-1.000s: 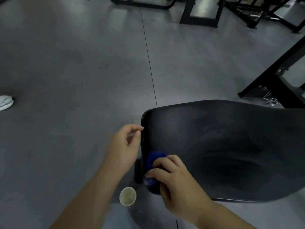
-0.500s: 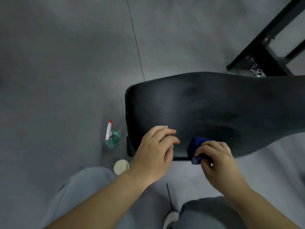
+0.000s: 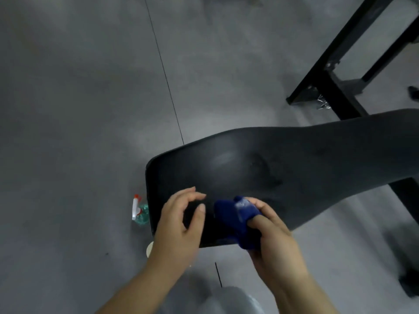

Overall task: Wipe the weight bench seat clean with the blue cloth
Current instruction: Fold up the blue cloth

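The black padded weight bench seat (image 3: 283, 164) stretches from the lower middle toward the right edge. My right hand (image 3: 274, 243) grips the bunched blue cloth (image 3: 235, 219) at the seat's near edge, the cloth lying on the pad. My left hand (image 3: 179, 225) hovers over the seat's near left corner with fingers loosely curled and nothing in it; whether it touches the pad I cannot tell.
A spray bottle (image 3: 139, 210) with green liquid and a white and red nozzle stands on the grey floor left of the seat. A round white lid (image 3: 150, 249) lies beneath my left wrist. A black metal frame (image 3: 335, 71) stands at the upper right.
My right hand has drawn the cloth up onto the seat's near edge. My left hand has lifted its fingers off the pad and curled them. The view has shifted slightly.
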The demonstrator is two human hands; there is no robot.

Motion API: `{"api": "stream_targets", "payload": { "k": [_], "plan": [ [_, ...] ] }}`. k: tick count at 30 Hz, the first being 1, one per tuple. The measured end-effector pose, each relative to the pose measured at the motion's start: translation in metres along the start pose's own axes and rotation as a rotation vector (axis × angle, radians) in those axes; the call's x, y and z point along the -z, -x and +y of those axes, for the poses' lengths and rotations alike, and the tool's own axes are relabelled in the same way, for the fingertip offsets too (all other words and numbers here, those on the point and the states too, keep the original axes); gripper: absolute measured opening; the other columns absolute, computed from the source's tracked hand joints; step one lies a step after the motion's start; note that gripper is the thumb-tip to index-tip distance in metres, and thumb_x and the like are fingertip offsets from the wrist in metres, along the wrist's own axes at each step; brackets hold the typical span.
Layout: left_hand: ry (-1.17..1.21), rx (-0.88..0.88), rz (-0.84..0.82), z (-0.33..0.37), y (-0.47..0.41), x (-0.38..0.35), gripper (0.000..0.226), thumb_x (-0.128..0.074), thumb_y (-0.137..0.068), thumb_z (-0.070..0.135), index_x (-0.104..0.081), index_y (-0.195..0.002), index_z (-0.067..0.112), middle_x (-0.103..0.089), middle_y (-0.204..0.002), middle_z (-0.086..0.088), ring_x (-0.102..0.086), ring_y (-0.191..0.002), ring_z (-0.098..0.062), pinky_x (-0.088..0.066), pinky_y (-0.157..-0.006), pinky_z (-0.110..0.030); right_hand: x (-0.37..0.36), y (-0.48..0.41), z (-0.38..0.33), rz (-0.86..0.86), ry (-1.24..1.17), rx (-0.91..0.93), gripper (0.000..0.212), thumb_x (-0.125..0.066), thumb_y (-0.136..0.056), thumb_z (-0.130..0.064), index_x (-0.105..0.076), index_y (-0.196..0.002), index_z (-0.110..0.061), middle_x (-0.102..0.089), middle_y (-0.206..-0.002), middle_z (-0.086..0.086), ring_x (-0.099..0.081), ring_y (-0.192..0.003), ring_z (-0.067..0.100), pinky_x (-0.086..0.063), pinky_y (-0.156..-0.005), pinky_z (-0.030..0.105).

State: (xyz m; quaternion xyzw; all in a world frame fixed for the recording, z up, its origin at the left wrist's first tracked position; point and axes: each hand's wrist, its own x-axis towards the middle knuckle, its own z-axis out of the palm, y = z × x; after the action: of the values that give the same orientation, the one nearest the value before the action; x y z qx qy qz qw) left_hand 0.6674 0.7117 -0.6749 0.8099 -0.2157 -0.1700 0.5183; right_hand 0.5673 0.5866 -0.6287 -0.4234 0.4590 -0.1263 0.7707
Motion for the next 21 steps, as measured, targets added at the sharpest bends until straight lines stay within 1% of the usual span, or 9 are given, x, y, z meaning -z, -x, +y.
{"api": "stream_targets", "payload": {
  "k": [3, 6, 8, 10, 11, 13, 15, 18, 21],
  "plan": [
    [0.001, 0.074, -0.039, 0.048, -0.004, 0.024, 0.017, -0.05, -0.093, 0.031, -0.065, -0.101, 0.033, -0.059, -0.114, 0.02, -0.052, -0.113, 0.002, -0.042, -0.096, -0.019, -0.017, 0.016, -0.037, -0.018, -0.047, -0.04, 0.039, -0.036, -0.085, 0.01, -0.066, -0.101, -0.009, -0.069, -0.096, 0.021, -0.065, -0.08, 0.03, -0.054, -0.062, 0.036],
    [0.196, 0.17, -0.172, 0.119, -0.002, 0.048, 0.017, -0.051, -0.095, 0.029, -0.063, -0.106, 0.03, -0.066, -0.103, 0.018, -0.06, -0.101, 0.001, -0.046, -0.084, -0.013, -0.031, 0.047, -0.082, -0.117, -0.07, -0.044, 0.041, -0.036, -0.086, 0.006, -0.066, -0.107, -0.013, -0.068, -0.102, 0.019, -0.064, -0.085, 0.028, -0.053, -0.066, 0.034],
    [0.35, 0.238, -0.244, 0.174, 0.002, 0.067, 0.028, -0.053, -0.089, 0.04, -0.058, -0.115, 0.031, -0.067, -0.106, 0.012, -0.064, -0.1, -0.003, -0.051, -0.082, -0.018, -0.038, 0.076, -0.12, -0.241, -0.072, -0.027, 0.042, -0.039, -0.086, 0.003, -0.062, -0.117, -0.015, -0.066, -0.112, 0.019, -0.063, -0.094, 0.031, -0.053, -0.073, 0.037],
    [0.474, 0.305, -0.274, 0.227, 0.008, 0.09, 0.04, -0.058, -0.083, 0.042, -0.054, -0.121, 0.031, -0.069, -0.107, 0.008, -0.066, -0.099, -0.007, -0.052, -0.077, -0.019, -0.045, 0.11, -0.164, -0.357, -0.068, -0.014, 0.045, -0.044, -0.085, 0.0, -0.056, -0.126, -0.016, -0.063, -0.119, 0.019, -0.062, -0.102, 0.035, -0.053, -0.081, 0.042],
    [0.523, 0.323, -0.293, 0.254, 0.012, 0.102, 0.044, -0.063, -0.081, 0.041, -0.052, -0.122, 0.03, -0.07, -0.109, 0.005, -0.066, -0.1, -0.01, -0.052, -0.08, -0.023, -0.048, 0.129, -0.187, -0.391, -0.058, -0.004, 0.047, -0.046, -0.085, -0.003, -0.053, -0.129, -0.017, -0.063, -0.12, 0.019, -0.062, -0.106, 0.037, -0.053, -0.086, 0.046],
    [0.616, 0.348, -0.337, 0.303, 0.022, 0.123, 0.049, -0.07, -0.081, 0.037, -0.052, -0.125, 0.027, -0.068, -0.115, 0.0, -0.065, -0.107, -0.019, -0.05, -0.09, -0.039, -0.053, 0.17, -0.232, -0.402, 0.002, 0.03, 0.044, -0.051, -0.089, -0.005, -0.051, -0.13, -0.02, -0.065, -0.117, 0.018, -0.063, -0.107, 0.038, -0.051, -0.092, 0.051],
    [0.673, 0.361, -0.35, 0.353, 0.033, 0.144, 0.048, -0.072, -0.08, 0.028, -0.053, -0.124, 0.022, -0.068, -0.115, -0.002, -0.065, -0.107, -0.024, -0.05, -0.091, -0.045, -0.052, 0.211, -0.272, -0.328, 0.134, 0.132, 0.04, -0.058, -0.091, -0.009, -0.053, -0.126, -0.028, -0.067, -0.114, 0.012, -0.066, -0.103, 0.031, -0.053, -0.09, 0.05],
    [0.611, 0.291, -0.378, 0.423, 0.053, 0.164, 0.048, -0.07, -0.073, 0.024, -0.054, -0.118, 0.021, -0.071, -0.105, -0.002, -0.069, -0.096, -0.022, -0.056, -0.081, -0.039, -0.036, 0.268, -0.32, -0.251, 0.405, 0.353, 0.05, -0.069, -0.083, -0.022, -0.051, -0.122, -0.046, -0.06, -0.123, -0.007, -0.06, -0.112, 0.01, -0.053, -0.092, 0.039],
    [0.382, 0.105, -0.417, 0.477, 0.073, 0.166, 0.034, -0.073, -0.072, 0.034, -0.058, -0.103, 0.036, -0.072, -0.1, 0.005, -0.07, -0.089, -0.015, -0.057, -0.077, -0.037, -0.013, 0.322, -0.357, -0.238, 0.656, 0.61, 0.069, -0.067, -0.083, -0.008, -0.042, -0.128, -0.055, -0.043, -0.134, -0.023, -0.043, -0.128, 0.0, -0.043, -0.101, 0.029]
  ]
}}
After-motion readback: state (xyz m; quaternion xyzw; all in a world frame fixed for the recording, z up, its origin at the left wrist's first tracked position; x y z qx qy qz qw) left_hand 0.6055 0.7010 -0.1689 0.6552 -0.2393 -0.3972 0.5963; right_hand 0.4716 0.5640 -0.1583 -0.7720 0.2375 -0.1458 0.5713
